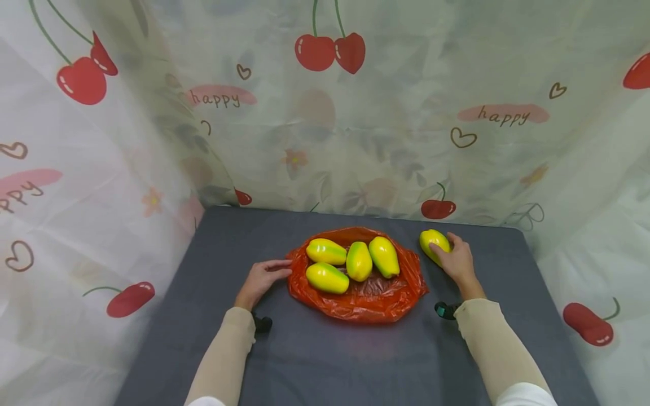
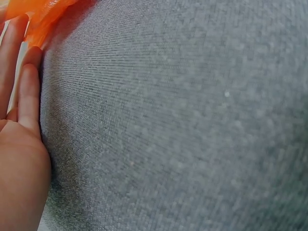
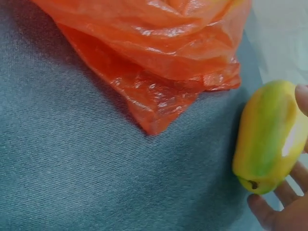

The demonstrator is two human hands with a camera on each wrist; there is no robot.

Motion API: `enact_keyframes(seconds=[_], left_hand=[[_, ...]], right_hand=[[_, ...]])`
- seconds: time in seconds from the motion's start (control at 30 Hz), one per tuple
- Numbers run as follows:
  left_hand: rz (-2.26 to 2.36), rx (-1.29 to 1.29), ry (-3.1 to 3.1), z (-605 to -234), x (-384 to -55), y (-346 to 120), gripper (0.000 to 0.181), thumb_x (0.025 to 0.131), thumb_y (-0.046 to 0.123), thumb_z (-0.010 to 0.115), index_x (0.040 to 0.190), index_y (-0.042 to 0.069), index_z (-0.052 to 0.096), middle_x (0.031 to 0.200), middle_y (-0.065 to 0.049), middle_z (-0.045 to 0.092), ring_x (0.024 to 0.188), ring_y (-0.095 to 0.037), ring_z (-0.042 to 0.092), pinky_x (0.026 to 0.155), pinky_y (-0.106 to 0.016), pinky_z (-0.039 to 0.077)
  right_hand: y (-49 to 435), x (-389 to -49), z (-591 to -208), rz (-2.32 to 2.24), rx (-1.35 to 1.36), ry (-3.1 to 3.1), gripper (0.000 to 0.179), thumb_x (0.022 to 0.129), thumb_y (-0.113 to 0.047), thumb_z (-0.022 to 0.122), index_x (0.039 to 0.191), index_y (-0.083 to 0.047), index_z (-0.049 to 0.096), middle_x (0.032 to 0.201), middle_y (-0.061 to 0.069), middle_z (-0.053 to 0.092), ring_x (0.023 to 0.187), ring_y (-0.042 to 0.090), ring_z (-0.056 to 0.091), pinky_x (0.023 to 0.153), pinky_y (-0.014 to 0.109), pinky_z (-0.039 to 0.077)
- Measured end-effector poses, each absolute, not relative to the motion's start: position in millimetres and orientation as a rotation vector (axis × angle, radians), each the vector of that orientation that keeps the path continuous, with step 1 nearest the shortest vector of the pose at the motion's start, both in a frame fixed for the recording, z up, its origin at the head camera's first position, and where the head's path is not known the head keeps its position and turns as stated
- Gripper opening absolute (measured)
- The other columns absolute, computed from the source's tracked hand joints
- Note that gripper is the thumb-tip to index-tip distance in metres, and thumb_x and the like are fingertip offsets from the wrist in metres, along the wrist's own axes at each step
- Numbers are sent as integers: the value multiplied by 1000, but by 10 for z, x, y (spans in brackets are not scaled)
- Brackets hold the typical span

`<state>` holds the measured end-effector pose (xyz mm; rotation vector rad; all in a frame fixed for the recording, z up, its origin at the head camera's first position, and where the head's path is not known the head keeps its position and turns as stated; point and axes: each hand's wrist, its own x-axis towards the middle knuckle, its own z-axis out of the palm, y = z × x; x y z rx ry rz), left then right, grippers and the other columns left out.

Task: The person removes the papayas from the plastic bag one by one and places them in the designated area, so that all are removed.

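A red plastic bag [image 1: 355,307] lies open on the table with several yellow-green papayas [image 1: 359,262] in it. At the bag's left edge is my left hand [image 1: 260,282], its fingers fairly straight and touching the plastic. The left wrist view shows the extended fingers [image 2: 30,91] beside the orange-looking plastic [image 2: 45,17]. Right of the bag, near the table's back edge, my right hand [image 1: 459,260] grips another papaya [image 1: 434,246] between thumb and fingers. That papaya [image 3: 267,137] shows its stem end in the right wrist view, with fingers around its side.
The grey cloth-covered table [image 1: 325,361] ends at the back against a hanging curtain [image 1: 386,124] printed with cherries and hearts. The same curtain closes in the left and right sides. A dark wrist camera [image 1: 447,310] sits beside the right wrist.
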<state>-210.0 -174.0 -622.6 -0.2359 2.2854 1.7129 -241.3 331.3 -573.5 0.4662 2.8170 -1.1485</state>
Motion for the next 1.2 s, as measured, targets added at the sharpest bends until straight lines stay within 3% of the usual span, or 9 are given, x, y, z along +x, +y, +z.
enact_keyframes(seconds=[0.23,0.5,0.83,1.0,1.2], left_hand=[[1730,-259,2285,-6226,-2083,-1733,40,82,42,85,118,25,78,134,-2,70,139,-24,54,121,-51,36],[1714,-257,2283,-6211,-2070,-1693,40,83,40,84,119,23,78,135,-4,69,138,-26,54,121,-53,36],[1707,-286,2296,-6222,-2075,-1682,37,83,39,84,117,24,78,135,-4,70,137,-26,55,120,-52,37],[1715,-290,2280,-6243,-2084,-1670,35,84,38,84,116,24,79,135,-4,69,137,-26,54,121,-53,36],[1722,-305,2282,-6224,-2077,-1702,37,83,40,85,115,24,79,135,-5,70,136,-27,55,120,-54,37]], right_hand=[[3294,-2407,-5585,-1029,399,2884,89,99,-54,57,160,1,21,158,37,19,141,57,20,116,69,23],[3303,-2368,-5422,-849,321,2921,101,96,-65,54,162,-2,11,159,36,11,140,59,13,111,75,21],[3251,-2325,-5327,-618,90,3009,111,91,-74,53,165,-11,-1,167,32,-10,151,60,-11,111,84,-5],[3138,-2303,-5265,-513,4,3020,112,90,-78,51,165,-17,-5,168,28,-14,152,59,-12,111,83,-8],[2918,-2295,-5173,-501,-89,3024,108,90,-72,57,166,-17,2,171,22,-14,154,55,-11,114,82,-6]])
